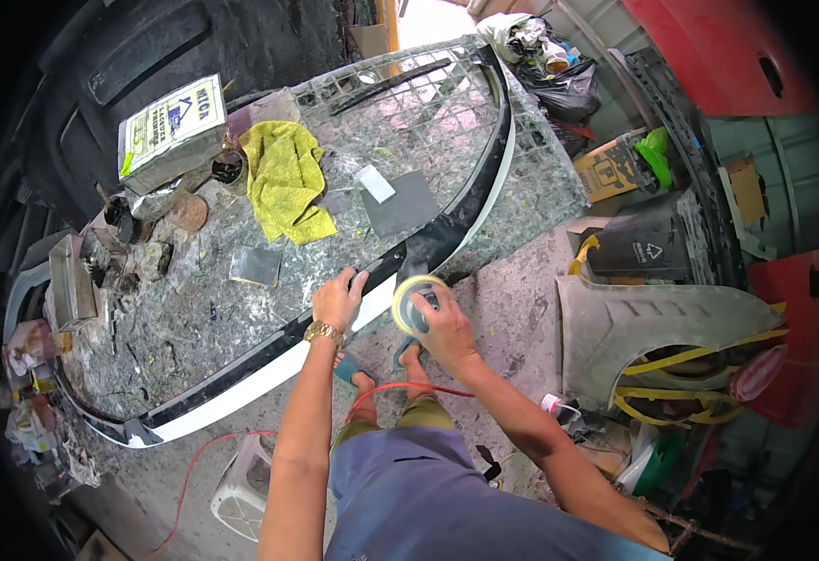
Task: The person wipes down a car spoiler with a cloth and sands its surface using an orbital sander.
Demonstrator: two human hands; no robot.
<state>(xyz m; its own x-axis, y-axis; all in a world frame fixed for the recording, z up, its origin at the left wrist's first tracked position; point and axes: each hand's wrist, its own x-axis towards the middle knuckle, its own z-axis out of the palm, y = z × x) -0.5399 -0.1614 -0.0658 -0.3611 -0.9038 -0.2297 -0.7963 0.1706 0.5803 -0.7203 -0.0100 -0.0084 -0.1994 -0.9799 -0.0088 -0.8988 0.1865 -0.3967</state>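
A long, curved black-and-white strip (375,301) lies along the paint-spattered grey worktop (194,313). Beside it, the right hand's (447,329) grip is closed round a circular yellow-rimmed tool (403,311); the left hand (335,299) rests on the strip, its grip unclear.

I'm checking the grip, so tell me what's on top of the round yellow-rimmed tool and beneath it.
The right hand is on top of the yellow-rimmed tool, covering part of it. Whatever lies directly beneath the tool is hidden.
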